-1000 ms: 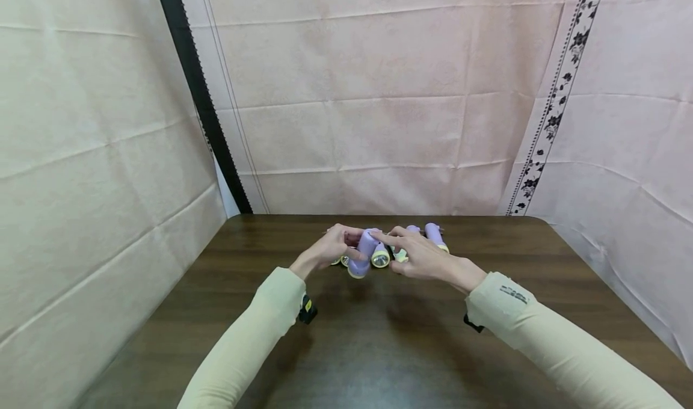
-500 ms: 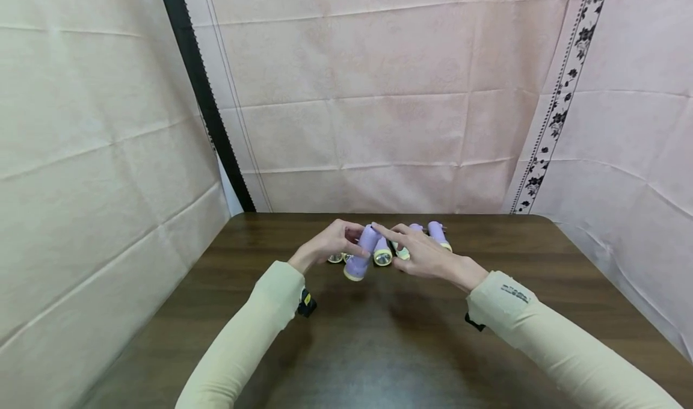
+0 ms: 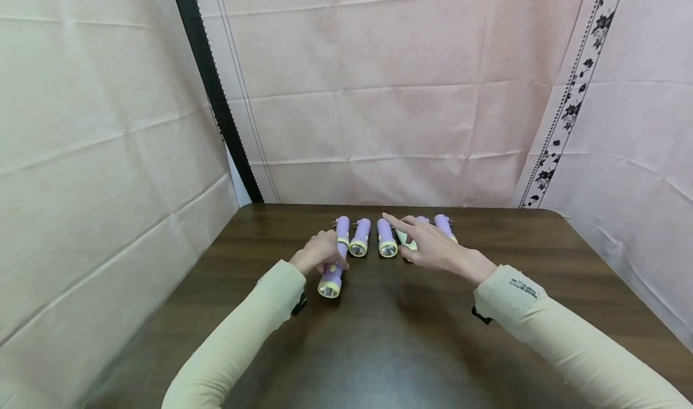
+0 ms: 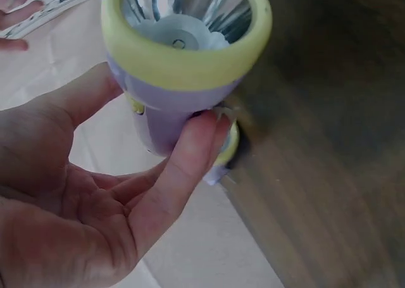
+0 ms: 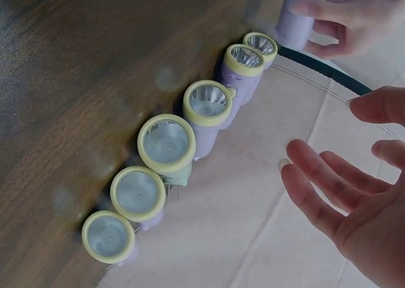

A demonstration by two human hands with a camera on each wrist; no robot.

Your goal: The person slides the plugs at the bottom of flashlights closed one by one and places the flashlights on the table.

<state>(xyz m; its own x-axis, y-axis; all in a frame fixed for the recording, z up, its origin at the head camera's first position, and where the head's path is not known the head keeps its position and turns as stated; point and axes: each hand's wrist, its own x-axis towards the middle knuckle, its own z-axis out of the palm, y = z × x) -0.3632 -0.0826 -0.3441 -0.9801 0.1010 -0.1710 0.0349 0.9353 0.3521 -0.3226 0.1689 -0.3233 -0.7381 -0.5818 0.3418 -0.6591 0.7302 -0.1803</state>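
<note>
The left hand [image 3: 316, 257] has pulled one torch [image 3: 331, 281] out of the row [image 3: 387, 243], still gripping it; the right hand [image 3: 433, 248], fingers spread, has let go and hovers over the row.

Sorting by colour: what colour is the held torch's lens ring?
Pale yellow, on a lilac torch gripped by the left hand; clearest in the left wrist view.

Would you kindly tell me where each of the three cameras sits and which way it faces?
Head: on the head, looking forward and down at the table; both sleeved arms, left hand and right hand show.
Left wrist: beside the left palm, facing the held torch lens-on; thumb and fingers show.
Right wrist: beside the right hand, facing the torch row; spread fingers show.
Shared: head and right wrist both see the row and the left hand's torch.
</note>
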